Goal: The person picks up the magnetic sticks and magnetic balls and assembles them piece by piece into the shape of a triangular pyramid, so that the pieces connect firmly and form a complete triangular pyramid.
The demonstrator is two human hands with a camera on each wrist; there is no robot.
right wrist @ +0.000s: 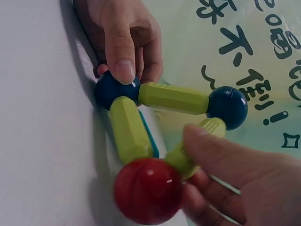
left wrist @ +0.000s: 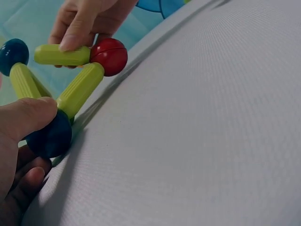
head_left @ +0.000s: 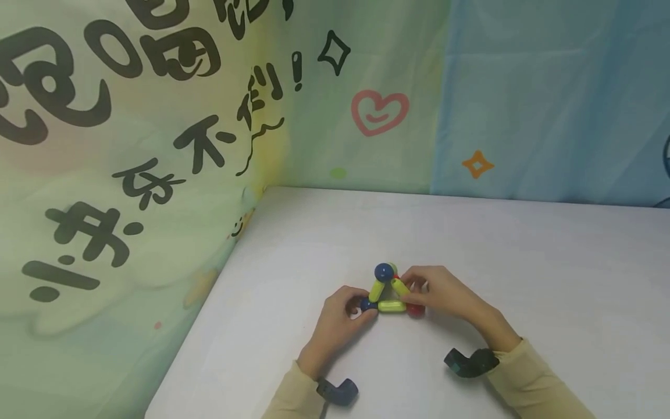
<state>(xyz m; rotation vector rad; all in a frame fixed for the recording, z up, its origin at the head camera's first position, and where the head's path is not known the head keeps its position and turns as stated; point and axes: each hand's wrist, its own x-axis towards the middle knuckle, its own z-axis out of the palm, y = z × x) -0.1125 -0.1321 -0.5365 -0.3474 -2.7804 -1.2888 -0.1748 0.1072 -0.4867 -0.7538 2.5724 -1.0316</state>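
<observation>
Yellow-green magnetic rods and coloured balls form a triangle between the two hands. My left hand (head_left: 340, 317) grips the lower-left blue ball (left wrist: 51, 136) between thumb and fingers. A lower rod (head_left: 391, 306) runs from it to a red ball (right wrist: 148, 190), and another rod (right wrist: 173, 98) rises from it to the upper blue ball (head_left: 384, 272). With my right hand (head_left: 445, 291) I pinch the right-hand rod (left wrist: 62, 55), which meets the red ball. In the left wrist view, a small gap shows between this rod's other end and the upper blue ball.
A white tabletop (head_left: 293, 244) lies under the hands. Printed cloth (head_left: 335, 145) hangs along the back and left side. Each wrist bears a dark curved mount, one at the left sleeve (head_left: 295, 390) and one at the right sleeve (head_left: 534, 378).
</observation>
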